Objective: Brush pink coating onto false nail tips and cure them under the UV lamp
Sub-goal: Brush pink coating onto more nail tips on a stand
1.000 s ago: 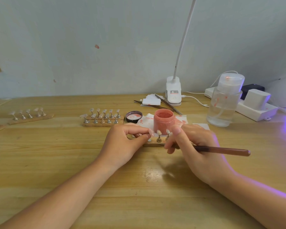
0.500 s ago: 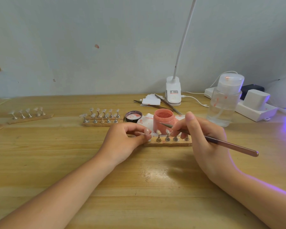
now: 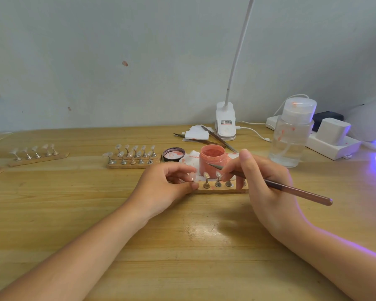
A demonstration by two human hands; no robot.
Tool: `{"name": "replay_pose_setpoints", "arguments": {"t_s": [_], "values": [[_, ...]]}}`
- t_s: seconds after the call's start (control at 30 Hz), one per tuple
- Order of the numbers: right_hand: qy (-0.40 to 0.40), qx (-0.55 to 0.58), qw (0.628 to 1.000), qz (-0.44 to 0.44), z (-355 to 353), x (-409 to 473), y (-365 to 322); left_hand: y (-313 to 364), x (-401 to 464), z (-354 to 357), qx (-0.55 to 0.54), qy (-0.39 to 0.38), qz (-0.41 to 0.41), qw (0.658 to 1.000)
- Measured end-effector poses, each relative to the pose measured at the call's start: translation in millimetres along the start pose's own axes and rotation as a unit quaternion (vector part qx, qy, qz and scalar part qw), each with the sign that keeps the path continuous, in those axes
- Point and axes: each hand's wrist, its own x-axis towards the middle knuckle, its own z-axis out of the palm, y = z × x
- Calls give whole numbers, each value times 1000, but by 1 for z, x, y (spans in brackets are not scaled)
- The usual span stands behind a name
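**A:** What has moved since half a second back?

**B:** Very little. My right hand (image 3: 267, 187) has held its place and the long brown-handled brush (image 3: 276, 185) still points its tip at the open coral-pink jar of coating (image 3: 214, 158). A second ago that hand lay lower, over the strip.

**A:** And each grip?

**B:** The right grip pinches the brush near its dark ferrule, index finger raised. The left hand (image 3: 167, 187) pinches the end of the near cork-coloured strip of metal nail stands (image 3: 220, 187), thumb and fingertips curled round the leftmost stand.

**A:** Where are the tips, and how far along am I?

**B:** The pale false nail tips (image 3: 206, 175) on that strip sit between my hands, just in front of the jar. They look pale, not clearly pink, so I judge the brushing on this strip is barely begun. The double strip of stands behind (image 3: 132, 158) and the single strip at far left (image 3: 38, 157) carry tips that also look clear or whitish. The white domed UV lamp (image 3: 369, 124) glows violet at the right edge of the wooden desk (image 3: 182, 246), with no strip visible in it. So coating and curing both remain, I think.

**A:** Any writing?

**B:** The white clip-on lamp base (image 3: 225, 122) has a small label with a red band; too small to read. The jar's lid (image 3: 173, 154) and the clear pump bottle (image 3: 291, 135) show none.
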Motion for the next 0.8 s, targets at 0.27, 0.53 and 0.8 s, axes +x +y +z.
{"name": "replay_pose_setpoints", "arguments": {"t_s": [0.27,0.53,0.8], "values": [[-6,-5,1000,1,-1,0,2,-2,0,3,62,22,48,997],[-17,-4,1000,-4,0,0,0,-7,3,3,133,-7,91,987],[-17,-11,1000,6,-2,1,1,-1,6,-9,146,-70,71,984]]}}
